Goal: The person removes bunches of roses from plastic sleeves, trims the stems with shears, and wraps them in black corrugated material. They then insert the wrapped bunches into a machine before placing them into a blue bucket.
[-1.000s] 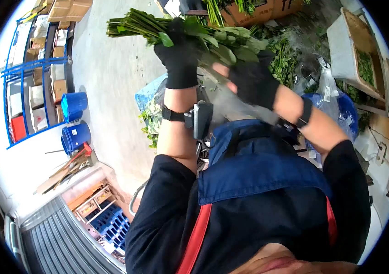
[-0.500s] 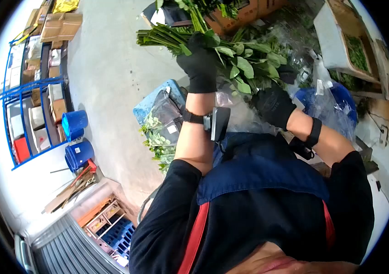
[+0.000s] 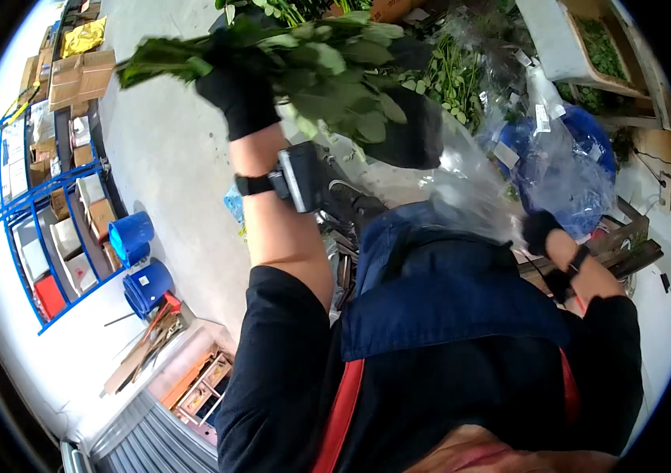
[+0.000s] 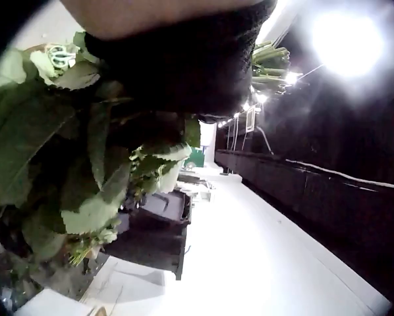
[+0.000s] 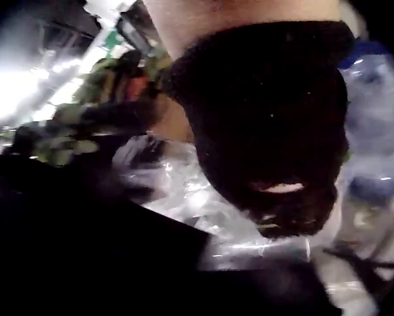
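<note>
In the head view my black-gloved left hand (image 3: 237,87) grips a bunch of leafy green stems (image 3: 335,59) around its middle. The cut stem ends point left and the broad leaves spread right. The left wrist view shows the leaves (image 4: 45,151) hanging below the dark glove (image 4: 177,66). My gloved right hand (image 3: 544,232) is low at the right, beside my apron. It grips a clear plastic sleeve (image 3: 469,193), blurred and stretched up toward the bunch. The right wrist view shows the crinkled plastic (image 5: 184,191) beside the curled glove (image 5: 269,131).
A blue tub (image 3: 588,138) with clear plastic bags stands at the right, near a pale wooden-edged bin (image 3: 580,55) with greenery. More leafy stems (image 3: 450,75) lie beyond the bunch. Blue shelving (image 3: 59,197) and blue buckets (image 3: 146,288) are at the left.
My left hand has carried the bunch left and up in the head view. The right hand has drawn away from the leaves, down and right, with the plastic trailing from it.
</note>
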Available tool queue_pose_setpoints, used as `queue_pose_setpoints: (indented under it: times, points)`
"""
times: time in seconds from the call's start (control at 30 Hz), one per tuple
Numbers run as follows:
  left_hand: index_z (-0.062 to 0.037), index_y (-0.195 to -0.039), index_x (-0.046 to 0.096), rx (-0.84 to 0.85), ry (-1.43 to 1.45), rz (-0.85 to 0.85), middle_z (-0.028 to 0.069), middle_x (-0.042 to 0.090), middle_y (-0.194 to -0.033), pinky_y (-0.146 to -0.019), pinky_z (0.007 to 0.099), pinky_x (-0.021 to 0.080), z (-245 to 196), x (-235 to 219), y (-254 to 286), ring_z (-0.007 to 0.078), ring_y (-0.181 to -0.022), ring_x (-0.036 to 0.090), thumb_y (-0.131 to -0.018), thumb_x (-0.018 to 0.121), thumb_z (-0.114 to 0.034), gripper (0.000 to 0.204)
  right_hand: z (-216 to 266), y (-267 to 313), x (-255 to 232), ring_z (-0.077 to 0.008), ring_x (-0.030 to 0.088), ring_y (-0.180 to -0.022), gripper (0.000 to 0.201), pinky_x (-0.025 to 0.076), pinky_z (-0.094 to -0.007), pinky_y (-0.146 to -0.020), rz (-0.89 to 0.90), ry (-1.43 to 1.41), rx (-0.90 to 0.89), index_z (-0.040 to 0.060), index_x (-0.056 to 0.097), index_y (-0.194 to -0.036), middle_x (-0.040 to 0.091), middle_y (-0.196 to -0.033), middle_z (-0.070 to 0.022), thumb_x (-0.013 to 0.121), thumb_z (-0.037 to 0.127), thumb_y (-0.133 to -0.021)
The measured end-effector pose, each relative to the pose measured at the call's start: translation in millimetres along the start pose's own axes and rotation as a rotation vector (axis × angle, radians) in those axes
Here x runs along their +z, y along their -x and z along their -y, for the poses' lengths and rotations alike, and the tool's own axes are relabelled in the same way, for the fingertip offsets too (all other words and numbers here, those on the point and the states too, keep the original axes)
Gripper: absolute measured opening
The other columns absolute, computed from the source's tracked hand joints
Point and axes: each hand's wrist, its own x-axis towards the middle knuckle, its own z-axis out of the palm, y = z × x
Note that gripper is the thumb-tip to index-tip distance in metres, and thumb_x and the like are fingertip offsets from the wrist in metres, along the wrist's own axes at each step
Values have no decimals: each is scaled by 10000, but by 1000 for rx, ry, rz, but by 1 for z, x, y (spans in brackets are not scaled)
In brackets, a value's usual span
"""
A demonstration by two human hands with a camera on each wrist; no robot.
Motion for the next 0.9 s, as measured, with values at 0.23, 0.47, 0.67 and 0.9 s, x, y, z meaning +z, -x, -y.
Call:
queue_pose_setpoints:
  times: [0.23, 0.47, 0.67, 0.9]
  points:
    - [-70, -1070, 647, 453, -808, 424, 140, 643, -1059, -871, 354, 474, -50, -81, -57, 283, -993, 608, -781, 601, -119, 297, -71, 171, 141, -285, 624, -916, 306, 483, -397, -812, 674, -80, 652, 95, 675, -955, 647, -1006, -134, 670, 263, -699]
    - [-22, -1097, 579, -392, -321, 604, 63, 633, -960, -795, 303, 471, -20, 21, 31, 168, -854, 592, -838, 638, -190, 314, -50, 33, -81, -305, 581, -977, 496, 453, -386, -863, -975, -827, 149, 23, 580, -1099, 608, -1056, -151, 755, 248, -693]
    - [-31, -1190, 545, -269, -720, 1338, 108, 618, -1121, -861, 349, 457, 78, 115, 47, 204, -992, 581, -737, 757, -269, 553, 36, -171, -206, -251, 567, -933, 513, 435, -358, -851, -689, -1329, -258, 39, 531, -1123, 590, -990, -124, 706, 305, -720]
    - [-13, -1149, 557, 421, -969, 778, 169, 595, -1139, -955, 469, 372, 157, 47, 75, 312, -1093, 541, -686, 725, -435, 648, -20, -291, -158, -232, 556, -844, 345, 440, -356, -778, -594, -977, -29, 39, 525, -1011, 561, -911, -94, 636, 259, -770]
